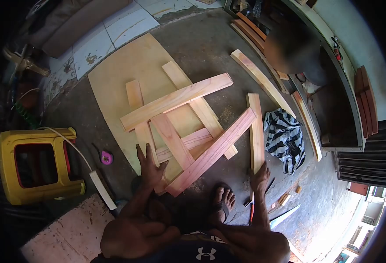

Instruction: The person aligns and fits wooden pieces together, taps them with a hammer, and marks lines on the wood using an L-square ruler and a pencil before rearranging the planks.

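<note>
Several wooden pieces lie crossed over one another on a plywood sheet (114, 72). A long beam (177, 101) lies across the upper part, and a pinkish beam (215, 149) slants across the lower right. My left hand (151, 168) is at the lower left of these pieces, fingers spread, beside the end of a board. On the right, my right hand (260, 175) is closed round the near end of an upright-lying board (256, 131), whose far end meets the pinkish beam's upper end.
A yellow plastic stool (6, 168), a pink tape measure (107, 158) and a power strip (103, 190) lie left. Striped cloth (284, 136), loose boards (263, 81), a hammer (251, 210) and a saw (285, 217) are right. My foot (222, 204) is near the beams.
</note>
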A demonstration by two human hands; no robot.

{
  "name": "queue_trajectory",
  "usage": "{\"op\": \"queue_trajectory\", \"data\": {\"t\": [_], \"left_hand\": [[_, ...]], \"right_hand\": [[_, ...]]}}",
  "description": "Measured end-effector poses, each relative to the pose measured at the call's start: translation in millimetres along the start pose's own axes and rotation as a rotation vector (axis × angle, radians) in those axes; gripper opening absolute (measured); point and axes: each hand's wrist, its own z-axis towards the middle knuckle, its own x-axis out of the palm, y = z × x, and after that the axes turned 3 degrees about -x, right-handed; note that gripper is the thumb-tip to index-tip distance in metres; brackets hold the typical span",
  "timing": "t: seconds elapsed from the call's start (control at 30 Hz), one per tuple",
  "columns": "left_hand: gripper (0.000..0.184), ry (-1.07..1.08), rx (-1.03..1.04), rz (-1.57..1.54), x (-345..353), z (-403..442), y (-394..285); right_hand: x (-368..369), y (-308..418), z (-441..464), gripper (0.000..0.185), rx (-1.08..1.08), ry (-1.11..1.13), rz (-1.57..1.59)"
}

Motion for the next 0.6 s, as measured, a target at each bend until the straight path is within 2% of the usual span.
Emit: {"op": "queue_trajectory", "data": {"t": [0.07, 0.17, 0.23, 0.27, 0.37, 0.4, 0.47, 0.6], "left_hand": [[0.108, -0.012, 0.028, -0.025, 2.4, 1.3, 4.2], [0.104, -0.048, 0.125, 0.017, 5.8, 9.0, 15.8], [0.102, -0.066, 0.158, 0.019, 5.6, 18.4, 15.6], [0.1, -0.071, 0.174, 0.023, 5.4, 24.4, 18.0], [0.093, -0.043, 0.236, 0.039, -3.5, 57.6, 20.1], [0.089, -0.011, 0.207, 0.06, -8.8, 69.8, 16.1], [0.08, 0.008, 0.274, 0.082, -13.9, 91.0, 21.5], [0.075, 0.036, 0.274, 0.128, -22.9, 134.2, 28.7]], "right_hand": [[-5.2, 12.3, 36.4, 0.083, 0.002, -0.044, -0.008], [-22.9, 40.8, 62.8, 0.074, -0.114, -0.127, -0.04], [-25.4, 65.6, 64.0, 0.066, 0.063, 0.002, 0.429], [-4.8, 57.1, 62.1, 0.063, 0.06, 0.069, 0.577], [9.4, 82.6, 44.9, 0.061, -0.105, 0.276, 0.686], [10.8, 97.9, 43.6, 0.061, -0.106, 0.274, 0.689], [9.3, 127.9, 49.1, 0.059, -0.358, 0.213, 0.535], [32.1, 148.9, 82.8, 0.045, -0.24, 0.194, 0.596]]}}
